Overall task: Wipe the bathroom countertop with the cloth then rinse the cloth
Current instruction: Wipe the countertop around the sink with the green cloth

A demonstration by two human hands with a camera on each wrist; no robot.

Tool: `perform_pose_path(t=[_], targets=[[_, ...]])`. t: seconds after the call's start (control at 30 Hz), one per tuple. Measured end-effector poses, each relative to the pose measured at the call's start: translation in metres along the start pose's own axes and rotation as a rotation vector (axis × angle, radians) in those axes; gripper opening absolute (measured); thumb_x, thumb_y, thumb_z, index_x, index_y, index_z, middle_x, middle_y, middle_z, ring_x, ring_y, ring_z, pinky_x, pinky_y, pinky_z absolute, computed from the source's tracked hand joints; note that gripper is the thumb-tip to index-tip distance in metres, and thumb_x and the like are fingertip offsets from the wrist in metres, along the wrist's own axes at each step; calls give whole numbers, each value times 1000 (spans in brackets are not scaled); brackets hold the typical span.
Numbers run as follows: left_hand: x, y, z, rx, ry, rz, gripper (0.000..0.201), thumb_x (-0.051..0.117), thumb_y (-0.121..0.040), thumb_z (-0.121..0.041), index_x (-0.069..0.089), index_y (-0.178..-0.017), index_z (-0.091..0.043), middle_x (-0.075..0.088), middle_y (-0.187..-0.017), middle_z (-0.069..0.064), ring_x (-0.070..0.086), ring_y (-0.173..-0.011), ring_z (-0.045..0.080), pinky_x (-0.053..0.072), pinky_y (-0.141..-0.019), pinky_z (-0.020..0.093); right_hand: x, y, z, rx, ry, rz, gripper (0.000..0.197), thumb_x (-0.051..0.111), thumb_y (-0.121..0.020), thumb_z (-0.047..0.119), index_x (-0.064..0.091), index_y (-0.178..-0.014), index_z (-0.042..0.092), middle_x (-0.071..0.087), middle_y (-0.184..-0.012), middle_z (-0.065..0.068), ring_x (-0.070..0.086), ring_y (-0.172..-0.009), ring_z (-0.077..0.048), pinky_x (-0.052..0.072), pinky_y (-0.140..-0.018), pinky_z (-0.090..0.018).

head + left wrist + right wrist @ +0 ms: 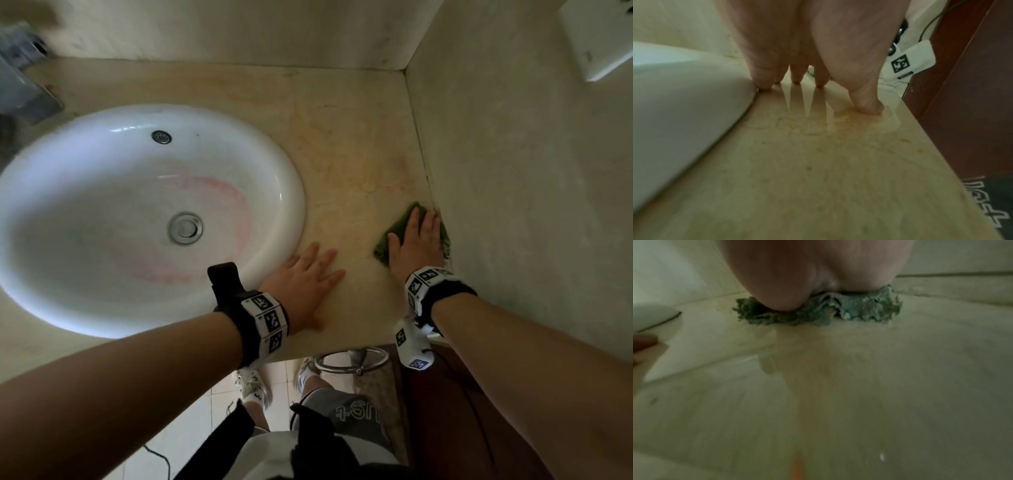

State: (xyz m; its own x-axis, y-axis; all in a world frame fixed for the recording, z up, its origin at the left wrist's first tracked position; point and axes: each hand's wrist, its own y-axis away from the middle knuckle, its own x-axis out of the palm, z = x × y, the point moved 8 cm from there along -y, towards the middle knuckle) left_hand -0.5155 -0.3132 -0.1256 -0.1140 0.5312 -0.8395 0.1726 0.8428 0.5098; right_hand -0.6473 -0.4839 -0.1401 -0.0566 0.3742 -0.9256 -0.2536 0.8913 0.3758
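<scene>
right hand (416,241): grip released, laid flat on the green cloth (400,226) | cloth: pressed on the table (356,150) at its right edge, by the wall | left hand (305,284): grip released, laid flat beside the sink (287,178)

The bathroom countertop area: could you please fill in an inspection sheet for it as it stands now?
Surface: beige countertop, yellowish stains, glossy beside the sink.
Job's things: green cloth flat on the countertop at the side wall.
Clutter: nothing seen on the countertop.
Hands: right hand presses the cloth with straight fingers; left hand rests flat by the sink rim.
Cables: thin dark cable on the floor.
Surroundings: pink residue in the basin; metal ring below the counter edge.
</scene>
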Motion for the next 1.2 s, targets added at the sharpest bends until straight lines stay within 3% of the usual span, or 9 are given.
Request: perform_pose_path(t=[0.2,0.33,0.5,0.6,0.67,0.8,0.97,1.2], targets=[[-2,-7,1,34,5,43,108,68,-77,-58,-3,-153,-30,-19,-160,4,-15,-146,34,6,-118,49,-21,-55,29,-57,32,59,74,26,-100,49,-11,-153,14,-14,-160,-14,-12,-147,-30,-2,-119,-40],[-2,-7,0,28,21,45,108,68,-77,-57,-4,-153,-31,-20,-160,3,-17,-146,33,3,-118,48,-34,-85,70,-165,114,58,72,26,-99,50,-8,-153,17,-11,-160,-14,-8,-147,-33,3,-120,-46],[-5,-7,3,25,21,42,108,70,-75,-57,0,-153,-32,-18,-160,4,-13,-147,33,3,-118,47,-14,-39,149,-525,199,73,71,30,-99,49,-6,-153,21,-11,-161,-12,-7,-148,-33,3,-119,-46],[-7,-7,2,16,-10,38,109,69,-74,-60,1,-153,-31,-9,-161,8,-6,-147,33,6,-118,47,2,-5,144,-629,245,114,71,31,-98,49,-7,-153,25,-15,-160,-8,-12,-148,-28,1,-120,-44],[-6,-6,1,21,-8,55,107,67,-76,-59,-1,-154,-30,-9,-161,7,-10,-147,34,4,-118,47,5,1,115,-594,248,127,72,32,-98,49,-8,-153,26,-17,-160,-6,-13,-148,-27,3,-121,-44],[-4,-5,1,42,15,53,106,67,-77,-58,-2,-153,-31,-19,-160,2,-15,-146,33,1,-118,47,0,-14,53,-364,190,126,74,30,-98,52,-11,-152,25,-18,-160,-7,-13,-147,-29,2,-120,-45],[-3,-7,1,45,64,33,107,69,-76,-57,-1,-153,-32,-19,-160,1,-17,-146,32,0,-118,47,-22,-61,57,-174,124,85,71,27,-99,51,-9,-153,21,-12,-160,-13,-9,-147,-33,3,-120,-48],[-2,-9,4,49,47,33,106,69,-76,-58,1,-153,-32,-16,-161,1,-15,-146,33,1,-118,47,-25,-81,147,-397,159,80,71,29,-98,52,-6,-153,24,-12,-161,-11,-9,-147,-33,1,-119,-48]])
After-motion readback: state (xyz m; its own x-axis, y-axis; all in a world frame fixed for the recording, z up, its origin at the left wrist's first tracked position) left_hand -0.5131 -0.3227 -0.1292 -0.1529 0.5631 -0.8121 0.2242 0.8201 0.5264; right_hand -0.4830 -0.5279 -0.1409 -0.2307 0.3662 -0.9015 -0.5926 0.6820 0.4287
